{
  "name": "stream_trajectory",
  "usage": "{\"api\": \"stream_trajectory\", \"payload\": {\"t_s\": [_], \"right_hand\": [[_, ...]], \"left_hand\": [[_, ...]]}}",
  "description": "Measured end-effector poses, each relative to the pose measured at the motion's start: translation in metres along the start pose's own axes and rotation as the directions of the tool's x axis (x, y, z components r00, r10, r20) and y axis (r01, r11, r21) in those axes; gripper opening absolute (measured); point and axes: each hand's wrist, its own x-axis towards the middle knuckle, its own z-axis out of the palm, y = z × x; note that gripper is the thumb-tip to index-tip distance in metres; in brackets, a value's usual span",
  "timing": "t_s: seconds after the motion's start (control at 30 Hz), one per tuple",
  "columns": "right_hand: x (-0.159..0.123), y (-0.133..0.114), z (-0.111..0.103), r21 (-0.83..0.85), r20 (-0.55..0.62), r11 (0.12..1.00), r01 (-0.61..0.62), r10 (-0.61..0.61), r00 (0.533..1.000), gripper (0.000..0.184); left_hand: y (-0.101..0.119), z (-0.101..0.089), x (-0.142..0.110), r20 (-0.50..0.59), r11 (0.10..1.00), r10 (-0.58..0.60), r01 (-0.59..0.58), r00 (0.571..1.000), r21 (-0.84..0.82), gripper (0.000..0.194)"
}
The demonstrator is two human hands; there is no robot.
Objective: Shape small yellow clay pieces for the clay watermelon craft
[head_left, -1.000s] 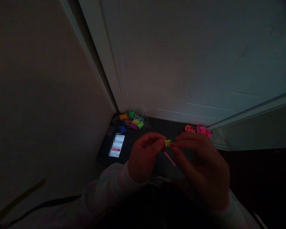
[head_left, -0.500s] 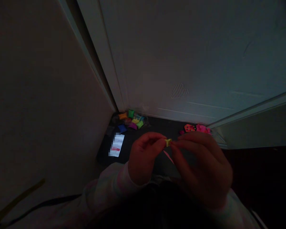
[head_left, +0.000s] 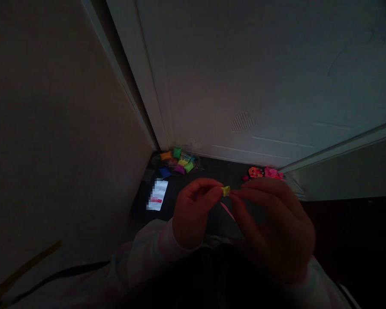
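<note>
A small yellow piece of modelling clay (head_left: 225,191) is held up over the dark surface, between my two hands. My left hand (head_left: 193,214) is closed, with thumb and forefinger pinching the clay's left side. From the other side, my right hand (head_left: 278,229) presses thumb and fingertips together at the clay's right edge. Below the fingers a thin pink modelling tool (head_left: 227,211) lies on the dark surface, partly hidden by my right hand.
Several coloured clay packets (head_left: 179,169) and clear plastic lie at the back left. A white sheet (head_left: 157,195) is nearer me. Pink and orange shapes (head_left: 265,173) lie at the back right. A pale panel (head_left: 244,86) with a heart relief rises behind; a wall (head_left: 51,128) stands left.
Both hands stay almost in place. The yellow clay has turned slightly between the fingertips, and a little more of it shows.
</note>
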Motion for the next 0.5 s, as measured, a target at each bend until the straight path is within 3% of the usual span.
{"api": "stream_trajectory", "payload": {"t_s": [0.5], "right_hand": [[0.0021,-0.0032,-0.003,-0.005,0.035,1.0,0.003,-0.003,0.999,0.007]], "left_hand": [[0.0054,0.0016,-0.004,0.014,0.999,0.02,-0.02,1.0,0.034,0.002]]}}
